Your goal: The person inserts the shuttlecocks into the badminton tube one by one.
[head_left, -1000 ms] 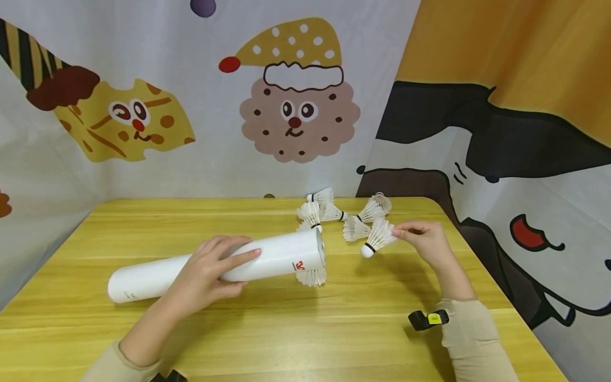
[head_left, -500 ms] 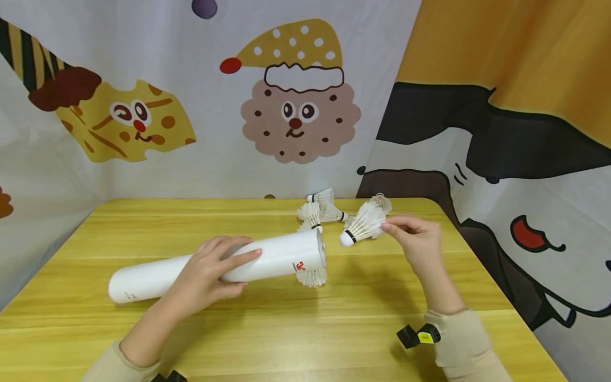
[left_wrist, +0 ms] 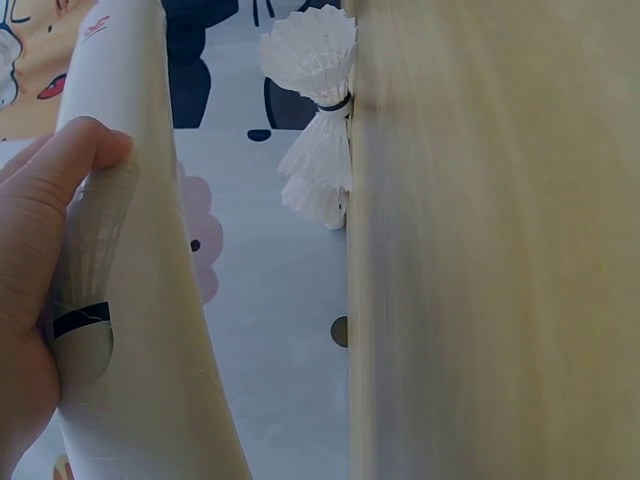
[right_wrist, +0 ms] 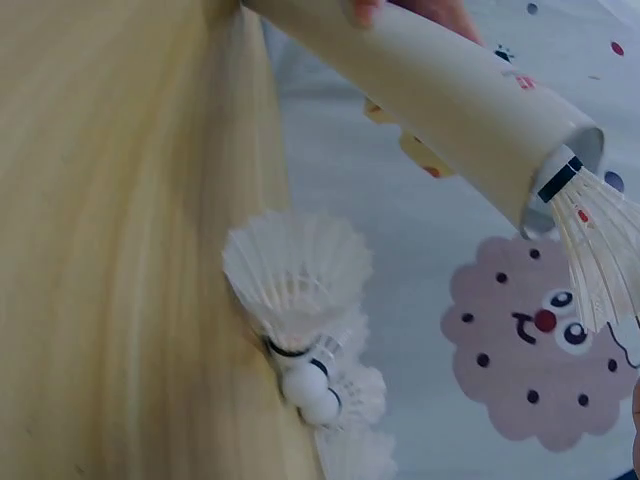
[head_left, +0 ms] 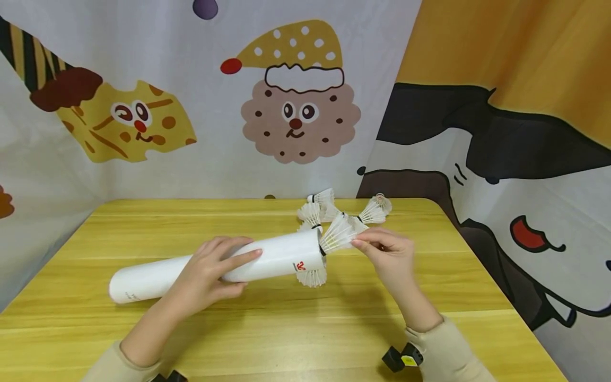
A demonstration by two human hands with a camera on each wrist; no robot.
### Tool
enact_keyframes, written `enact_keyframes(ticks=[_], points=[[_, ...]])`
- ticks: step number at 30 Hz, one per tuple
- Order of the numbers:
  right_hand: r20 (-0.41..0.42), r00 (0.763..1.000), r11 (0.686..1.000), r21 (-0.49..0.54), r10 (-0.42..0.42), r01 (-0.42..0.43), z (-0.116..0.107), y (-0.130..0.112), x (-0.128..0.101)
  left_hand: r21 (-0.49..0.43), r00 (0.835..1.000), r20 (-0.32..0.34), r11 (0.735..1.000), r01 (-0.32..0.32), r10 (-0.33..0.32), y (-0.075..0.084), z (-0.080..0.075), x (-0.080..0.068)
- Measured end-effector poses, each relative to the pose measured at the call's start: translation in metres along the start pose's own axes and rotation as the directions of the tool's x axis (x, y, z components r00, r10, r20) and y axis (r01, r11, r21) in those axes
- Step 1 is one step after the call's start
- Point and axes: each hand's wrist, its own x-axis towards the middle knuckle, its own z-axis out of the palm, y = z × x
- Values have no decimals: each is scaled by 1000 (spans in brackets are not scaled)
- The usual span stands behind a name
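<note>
There's the shuttlecock (head_left: 339, 234), cork end at the mouth of the white tube (head_left: 279, 257), feathers fanning out toward two o'clock! The right hand (head_left: 391, 257) is nearer that mouth, thumb and fingers pinching the feather edge, the shuttlecock lying between nine and ten o'clock from it. Now watch the angles, the key relation, I'd judge: shuttlecock running eight to two, tube nearly nine to three, so not quite in line. The left hand (head_left: 207, 276) is wrapped round the tube's middle, at about eight o'clock from the opening. Feathers of another shuttlecock (head_left: 312, 279) peek out below the rim, loose shuttlecocks (head_left: 374, 210) cluster from twelve to two o'clock, all over a wood-grain tabletop (head_left: 305, 334).
</note>
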Motion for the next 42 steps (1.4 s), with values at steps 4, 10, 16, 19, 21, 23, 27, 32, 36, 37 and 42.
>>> enact_keyframes(ticks=[4,10,16,19,21,23,27,32,36,37,42], points=[[57,998,999,-4,39,-39,8,1,-6,1,1000,-6,1000,-8,8,0,1,0],[169,982,996,-15,86,-85,19,3,-14,-3,1000,4,1000,0,0,0,1,0],[227,971,997,-7,79,-80,24,6,-20,-4,1000,-1,1000,-20,20,0,4,1],[228,971,997,16,75,-81,27,6,-22,-6,1000,-3,1000,-29,29,1,5,2],[223,972,996,28,73,-81,28,5,-22,-8,1000,0,1000,-30,30,1,5,2],[219,972,995,33,80,-89,29,5,-23,-10,1000,6,1000,-26,26,2,5,3],[231,966,992,25,118,-128,30,5,-23,-10,1000,16,1000,-17,17,3,4,3],[262,951,984,33,162,-176,32,7,-22,-4,1000,19,1000,-17,17,4,4,3],[281,945,980,55,169,-192,36,10,-22,-2,999,25,1000,-21,21,6,5,2],[281,944,979,60,173,-197,36,11,-22,-3,999,27,1000,-19,19,6,5,2],[274,944,975,73,184,-211,37,12,-22,2,999,29,1000,-16,16,6,6,2]])
